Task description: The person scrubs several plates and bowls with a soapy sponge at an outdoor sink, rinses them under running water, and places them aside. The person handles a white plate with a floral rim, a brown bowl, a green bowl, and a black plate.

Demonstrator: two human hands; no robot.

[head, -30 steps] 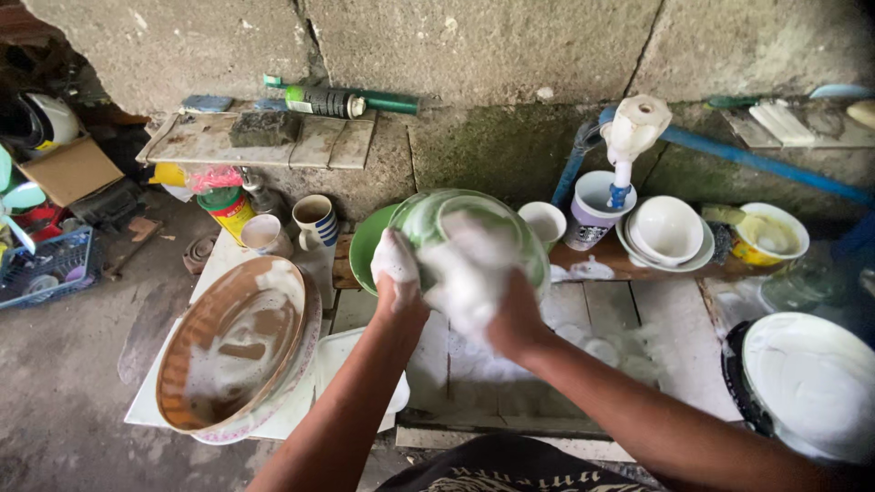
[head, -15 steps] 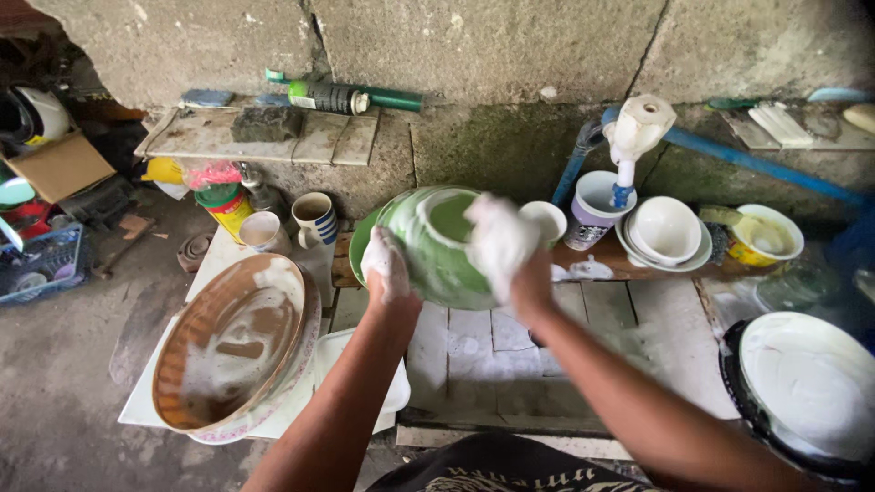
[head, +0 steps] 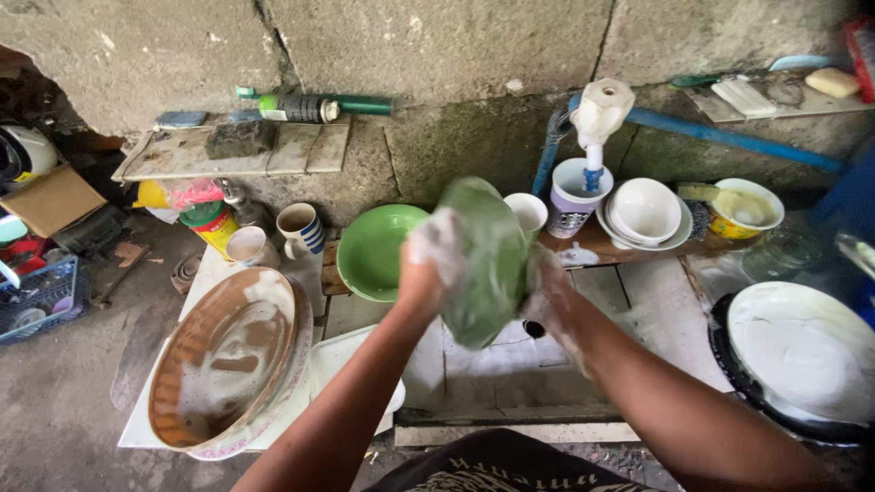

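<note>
A green bowl (head: 483, 264), coated in suds and turned on edge, is held up in front of me over the white tiled washing slab (head: 474, 364). My left hand (head: 428, 264), foamy, grips its left rim. My right hand (head: 547, 296), also soapy, presses against its right side, partly hidden behind the bowl. A second green bowl (head: 369, 255) leans just behind my left hand.
A large brown soapy basin (head: 223, 364) leans at the left. Two mugs (head: 301, 228) stand behind it. White bowls (head: 643, 214), a white cup (head: 527, 211), a tap (head: 597, 118) over a cup and a yellow bowl (head: 752, 205) line the back. A white dish in a dark pan (head: 802, 351) sits right.
The green bowl has been turned from facing me to standing on edge. My right hand has moved from its front face round to its right side.
</note>
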